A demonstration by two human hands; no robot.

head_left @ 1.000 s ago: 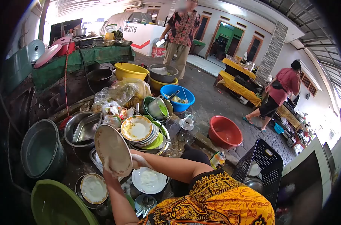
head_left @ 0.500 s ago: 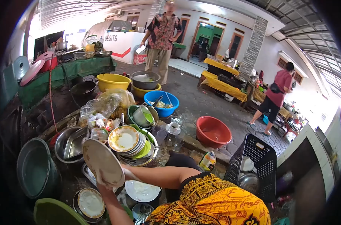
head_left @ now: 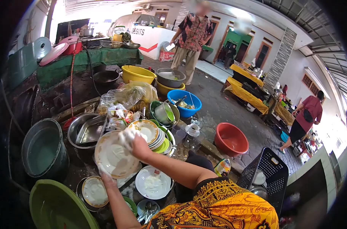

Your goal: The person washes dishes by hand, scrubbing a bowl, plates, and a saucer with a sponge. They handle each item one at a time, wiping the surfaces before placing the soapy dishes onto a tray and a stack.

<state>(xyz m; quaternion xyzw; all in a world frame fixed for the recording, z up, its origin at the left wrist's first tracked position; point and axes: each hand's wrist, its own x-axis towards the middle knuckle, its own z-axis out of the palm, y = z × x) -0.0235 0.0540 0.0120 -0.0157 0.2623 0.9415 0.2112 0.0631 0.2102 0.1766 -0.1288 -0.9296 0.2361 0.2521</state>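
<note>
My left hand (head_left: 108, 177) grips the lower rim of a white plate with a patterned border (head_left: 114, 158), tilted towards me. At the plate's upper right edge, my right hand (head_left: 140, 147) is closed around a foam-covered white pad (head_left: 128, 137), blurred by motion. Behind it stands a stack of plates, topped by an orange-rimmed plate (head_left: 146, 129). Below my right forearm lies a white plate with suds (head_left: 153, 183). Another sudsy plate (head_left: 94, 191) sits left of my left forearm, and several spoons (head_left: 147, 210) lie in a dish to its right.
A dark bucket of water (head_left: 44, 149) and a green tub (head_left: 59, 206) stand at left. Ahead are metal pans (head_left: 82, 131), a blue basin (head_left: 187, 107) and a red basin (head_left: 231, 139). A black crate (head_left: 270, 171) is at right. Two people (head_left: 192, 38) stand farther off.
The plate has turned so its face shows more fully. My right hand has come from behind the plate to its upper edge with the foamy pad. The camera view has shifted left.
</note>
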